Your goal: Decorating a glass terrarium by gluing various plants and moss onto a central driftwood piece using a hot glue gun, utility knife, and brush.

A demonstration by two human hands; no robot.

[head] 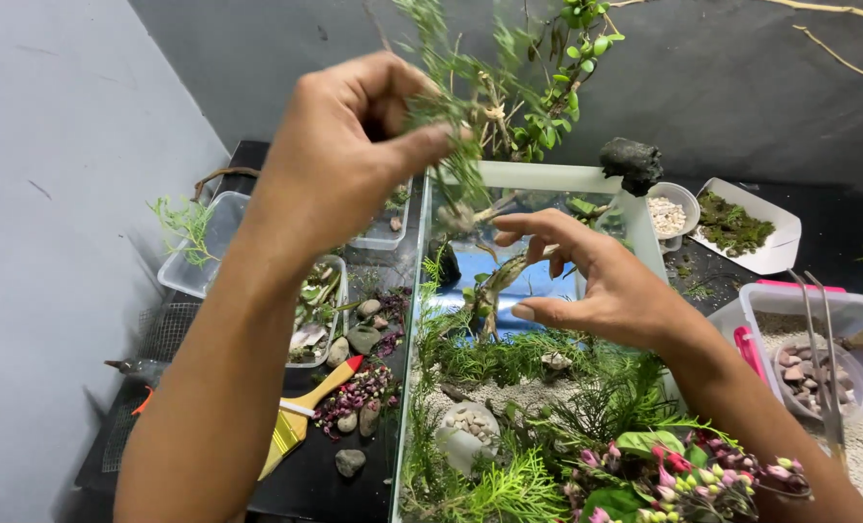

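Note:
My left hand (344, 155) is raised above a glass tank (547, 176) and pinches a thin green sprig (455, 145) between thumb and fingers. My right hand (586, 276) reaches into the tank from the right, fingers spread, beside a small twisted branch (494, 281) that stands among green plants (509, 353). It holds nothing that I can see. White gravel and a pale stone (465, 431) lie on the tank floor. Pink and green flower buds (673, 475) fill the near right corner.
Left of the tank lie loose stones (349, 462), a yellow brush with a red tip (305, 412) and clear plastic trays (204, 247). At right stand a white tray of moss (741, 228), a cup of white gravel (668, 213), a tub with pebbles (809, 373) and long metal tweezers (823, 358).

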